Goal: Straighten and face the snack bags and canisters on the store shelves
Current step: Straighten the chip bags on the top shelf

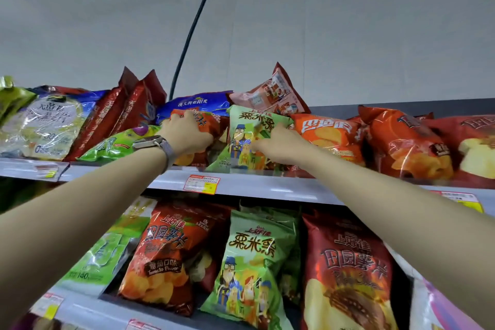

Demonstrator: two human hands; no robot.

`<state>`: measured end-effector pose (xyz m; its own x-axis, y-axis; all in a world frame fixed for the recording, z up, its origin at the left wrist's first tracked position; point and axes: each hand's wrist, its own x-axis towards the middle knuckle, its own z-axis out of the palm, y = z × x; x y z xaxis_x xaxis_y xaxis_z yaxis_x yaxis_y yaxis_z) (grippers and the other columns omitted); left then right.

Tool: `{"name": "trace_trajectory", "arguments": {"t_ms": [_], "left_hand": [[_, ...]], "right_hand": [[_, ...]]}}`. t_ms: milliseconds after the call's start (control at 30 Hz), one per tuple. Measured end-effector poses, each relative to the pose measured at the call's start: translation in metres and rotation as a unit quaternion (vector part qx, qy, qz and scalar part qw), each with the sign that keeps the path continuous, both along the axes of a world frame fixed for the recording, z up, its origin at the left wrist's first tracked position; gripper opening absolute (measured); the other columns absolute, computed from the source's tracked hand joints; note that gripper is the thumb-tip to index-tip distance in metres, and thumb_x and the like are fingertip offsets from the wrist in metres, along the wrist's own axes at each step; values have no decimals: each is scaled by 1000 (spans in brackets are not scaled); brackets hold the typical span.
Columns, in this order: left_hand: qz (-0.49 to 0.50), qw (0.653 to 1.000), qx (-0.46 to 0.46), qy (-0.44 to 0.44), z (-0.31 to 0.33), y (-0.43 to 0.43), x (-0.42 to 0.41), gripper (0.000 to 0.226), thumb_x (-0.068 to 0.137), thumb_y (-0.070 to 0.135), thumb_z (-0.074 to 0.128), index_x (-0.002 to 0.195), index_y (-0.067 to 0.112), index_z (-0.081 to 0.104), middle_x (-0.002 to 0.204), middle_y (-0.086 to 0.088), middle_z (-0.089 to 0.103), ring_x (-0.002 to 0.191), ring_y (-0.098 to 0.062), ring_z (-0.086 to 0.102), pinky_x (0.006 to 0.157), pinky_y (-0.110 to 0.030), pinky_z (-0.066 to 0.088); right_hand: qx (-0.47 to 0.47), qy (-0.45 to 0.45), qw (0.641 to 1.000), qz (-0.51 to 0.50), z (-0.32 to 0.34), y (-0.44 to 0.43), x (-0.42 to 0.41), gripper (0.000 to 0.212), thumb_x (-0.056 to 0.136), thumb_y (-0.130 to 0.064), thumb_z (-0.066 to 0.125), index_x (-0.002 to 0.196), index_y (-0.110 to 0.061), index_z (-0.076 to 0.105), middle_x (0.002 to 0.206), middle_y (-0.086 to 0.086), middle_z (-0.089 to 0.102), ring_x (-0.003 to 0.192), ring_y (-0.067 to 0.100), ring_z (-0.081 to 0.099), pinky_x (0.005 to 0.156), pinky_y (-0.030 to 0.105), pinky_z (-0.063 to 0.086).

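On the top shelf (267, 188) the left hand (187, 134) grips the slumped red chip bag (211, 122) while the right hand (280, 148) lies on the green bag (245, 131) beside it, its grip unclear, and I'd tip both upright gently, fronts outward, without crushing them.

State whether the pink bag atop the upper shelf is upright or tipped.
Tipped: the pink bag leans diagonally, one corner pointing up.

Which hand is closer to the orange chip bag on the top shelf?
Right. The right hand rests on the green bag just left of the orange chip bag. The left hand grips a red bag farther left, beyond the green one.
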<state>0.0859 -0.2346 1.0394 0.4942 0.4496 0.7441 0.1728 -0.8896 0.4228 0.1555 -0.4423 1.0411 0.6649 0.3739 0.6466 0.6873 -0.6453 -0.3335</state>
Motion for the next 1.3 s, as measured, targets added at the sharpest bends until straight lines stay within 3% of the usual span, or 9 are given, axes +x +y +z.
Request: {"name": "trace_trajectory", "arguments": {"t_ms": [167, 300, 400, 633, 833, 900, 1000, 1167, 1300], "left_hand": [[7, 998, -61, -20, -8, 37, 17, 99, 87, 59, 75, 155, 3, 31, 154, -29, 38, 144, -47, 39, 116, -47, 37], [-55, 990, -120, -40, -11, 66, 30, 119, 68, 64, 89, 154, 3, 31, 145, -23, 52, 136, -42, 51, 113, -45, 46], [-82, 985, -140, -63, -11, 77, 38, 105, 79, 52, 88, 149, -3, 34, 138, -20, 57, 130, -39, 57, 100, -39, 47], [-124, 968, -164, -144, 0, 93, 45, 63, 80, 48, 85, 123, 7, 63, 114, -8, 68, 103, -29, 63, 85, -35, 47], [-283, 845, -331, -310, 28, 123, 19, 97, 47, 65, 95, 127, 17, 68, 114, -6, 77, 99, -27, 76, 95, -48, 61], [-364, 774, -377, -354, 38, 140, 8, 82, 57, 51, 96, 125, 14, 70, 117, -6, 79, 90, -21, 77, 85, -42, 64], [-418, 733, -405, -351, 41, 151, -15, 90, 55, 48, 96, 134, 15, 68, 120, -4, 79, 81, -17, 76, 66, -33, 60], [-374, 780, -342, -367, 31, 151, -39, 67, 66, 37, 94, 123, 11, 72, 99, -2, 79, 84, -20, 77, 72, -34, 61], [-354, 823, -302, -324, 26, 152, -48, 83, 57, 46, 95, 128, 11, 68, 108, -11, 80, 85, -29, 79, 70, -38, 62]], "right_hand": [[8, 92, 995, 26, 4, 19, 14, 91, 93, -56, 69, 156, -1, 34, 157, 15, 44, 138, 32, 48, 94, 34, 39], [37, 80, 996, 17, 3, 28, 28, 87, 81, -61, 81, 139, -4, 52, 141, 12, 58, 121, 29, 57, 95, 37, 47], [79, -8, 997, 1, -1, 33, 37, 75, 69, -61, 89, 120, -13, 63, 117, 5, 70, 104, 24, 65, 82, 34, 50], [250, -178, 951, 30, 2, 28, 33, 101, 64, -54, 94, 144, -22, 40, 129, -4, 63, 116, 20, 61, 94, 32, 48], [296, -156, 942, -24, 15, 32, 30, 109, 66, -56, 92, 149, -16, 34, 140, 5, 60, 129, 29, 57, 105, 41, 49], [269, -150, 951, -29, 15, 47, 29, 110, 63, -57, 94, 147, -16, 36, 139, 6, 61, 128, 31, 59, 104, 43, 50], [224, -109, 968, -26, 11, 81, 26, 114, 64, -58, 93, 149, -11, 35, 135, 7, 63, 123, 32, 61, 92, 37, 50], [177, -68, 982, 3, 2, 148, 15, 107, 71, -57, 90, 149, -6, 39, 132, 10, 64, 123, 33, 62, 83, 32, 45], [134, -5, 991, 15, -6, 188, 10, 101, 75, -63, 86, 144, 1, 48, 139, 15, 60, 123, 35, 62, 92, 37, 52]]}}
